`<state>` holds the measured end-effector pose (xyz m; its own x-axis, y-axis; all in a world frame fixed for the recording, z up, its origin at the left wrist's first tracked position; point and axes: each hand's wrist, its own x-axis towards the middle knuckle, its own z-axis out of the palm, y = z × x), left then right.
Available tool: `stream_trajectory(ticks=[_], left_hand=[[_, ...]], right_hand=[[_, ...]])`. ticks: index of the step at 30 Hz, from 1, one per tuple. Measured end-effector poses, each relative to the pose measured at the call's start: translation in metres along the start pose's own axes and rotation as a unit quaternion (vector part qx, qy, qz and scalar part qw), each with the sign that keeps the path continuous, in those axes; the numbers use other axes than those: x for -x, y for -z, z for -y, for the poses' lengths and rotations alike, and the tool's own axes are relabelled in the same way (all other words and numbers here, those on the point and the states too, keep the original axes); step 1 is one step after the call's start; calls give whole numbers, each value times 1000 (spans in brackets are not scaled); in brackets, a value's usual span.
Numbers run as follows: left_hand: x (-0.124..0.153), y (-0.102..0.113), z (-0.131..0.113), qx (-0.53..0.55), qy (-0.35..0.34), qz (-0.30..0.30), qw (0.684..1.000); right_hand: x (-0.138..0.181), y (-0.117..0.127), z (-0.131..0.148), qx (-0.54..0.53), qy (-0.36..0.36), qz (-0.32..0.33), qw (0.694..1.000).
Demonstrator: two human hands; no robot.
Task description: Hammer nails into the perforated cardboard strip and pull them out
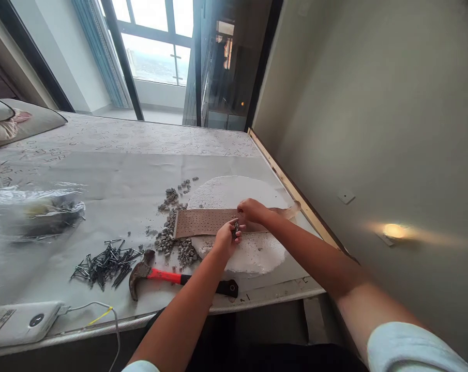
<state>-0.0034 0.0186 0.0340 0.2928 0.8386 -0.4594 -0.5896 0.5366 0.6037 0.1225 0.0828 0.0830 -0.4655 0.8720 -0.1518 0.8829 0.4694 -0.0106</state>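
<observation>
At frame centre, the left hand (226, 239) is holding nails (236, 228) over a board (202, 222); the right hand (253, 210) is bending inward, finger grip unclear

The left arm (187, 302) slants rightward to the left hand (226, 240), fingers curled; the right arm (315, 253) slants leftward to the right hand (254, 211), knuckles up (the farther one).

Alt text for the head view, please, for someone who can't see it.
A person's left hand holds a few nails while the right hand is at a dotted brown board lying on a white foam slab. Grey stones, a red-and-black claw hammer and a nail pile lie nearby.
</observation>
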Motion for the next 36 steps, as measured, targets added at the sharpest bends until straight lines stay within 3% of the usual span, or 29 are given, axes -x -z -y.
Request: stream_trajectory(ticks=[8,15,24,36], left_hand=[[2,-2,0,5,-14,-3,1000],[1,-6,-1,-11,-14,-22,1000],[-4,-12,-2,-33,-40,5,999],[-1,-10,-1,-35,-37,10,999]], right_hand=[[-4,-15,12,84,31,2,996],[1,-6,15,130,84,-4,988],[-5,-1,13,178,146,7,973],[-1,-1,16,188,148,7,971]])
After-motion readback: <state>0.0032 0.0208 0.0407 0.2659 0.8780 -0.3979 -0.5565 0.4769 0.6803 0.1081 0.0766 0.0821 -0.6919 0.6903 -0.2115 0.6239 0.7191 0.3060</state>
